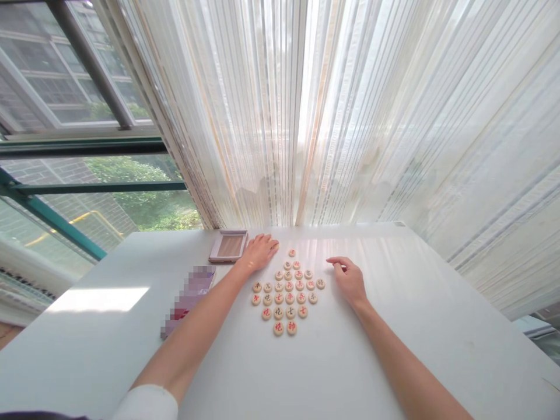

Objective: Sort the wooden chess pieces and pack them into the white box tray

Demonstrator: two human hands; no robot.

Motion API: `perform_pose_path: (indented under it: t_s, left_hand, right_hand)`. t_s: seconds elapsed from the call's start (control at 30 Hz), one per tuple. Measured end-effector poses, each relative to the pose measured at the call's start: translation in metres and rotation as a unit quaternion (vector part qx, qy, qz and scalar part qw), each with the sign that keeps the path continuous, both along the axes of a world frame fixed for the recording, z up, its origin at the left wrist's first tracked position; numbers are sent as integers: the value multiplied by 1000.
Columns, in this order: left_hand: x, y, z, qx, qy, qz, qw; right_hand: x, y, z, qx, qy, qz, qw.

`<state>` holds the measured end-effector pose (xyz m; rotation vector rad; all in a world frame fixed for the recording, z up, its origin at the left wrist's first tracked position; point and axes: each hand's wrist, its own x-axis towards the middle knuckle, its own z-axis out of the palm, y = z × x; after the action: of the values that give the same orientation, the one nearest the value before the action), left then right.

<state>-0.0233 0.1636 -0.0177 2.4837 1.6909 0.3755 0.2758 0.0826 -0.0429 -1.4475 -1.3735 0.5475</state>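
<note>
Several round wooden Chinese chess pieces [289, 291] with red and black characters lie flat in rows on a white table [332, 361]. My left hand [259, 252] rests palm down on the table, fingers stretched out together, just left of the top of the group and beside a small wooden tray [228, 246]. My right hand [347, 279] hovers low to the right of the pieces, fingers loosely curled with the forefinger pointing left, holding nothing that I can see.
A blurred flat packet [189, 298] lies on the table under my left forearm's left side. Sheer striped curtains [350, 116] hang behind the table's far edge. A large window [79, 146] is at the left.
</note>
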Motion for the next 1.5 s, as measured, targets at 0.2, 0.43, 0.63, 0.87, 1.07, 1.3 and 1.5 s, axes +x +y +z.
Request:
perform_pose_path:
  t_s: [0.2,0.43,0.63,0.87,1.07,1.3,1.5]
  left_hand:
    - [-2,-6,8,9,-95,-3,995]
    - [7,-27,41,-51,-309,-7,950]
    - [27,-107,43,-200,-437,-85,873]
    - [35,-174,29,-420,-638,-111,636]
    - [31,-181,17,-391,-608,-99,683]
    - [31,-188,15,-289,-505,-71,810]
    - [28,-186,13,-270,-488,-58,828]
  right_hand:
    - [0,0,0,15,-15,-2,1000]
    - [-8,-8,10,90,-43,0,995]
    - [-33,-40,26,162,-77,82,980]
    - [-59,-76,39,265,-112,253,924]
    - [-69,-86,44,262,-117,302,909]
    - [-74,-88,34,230,-101,326,912]
    - [-77,-90,31,198,-74,328,921]
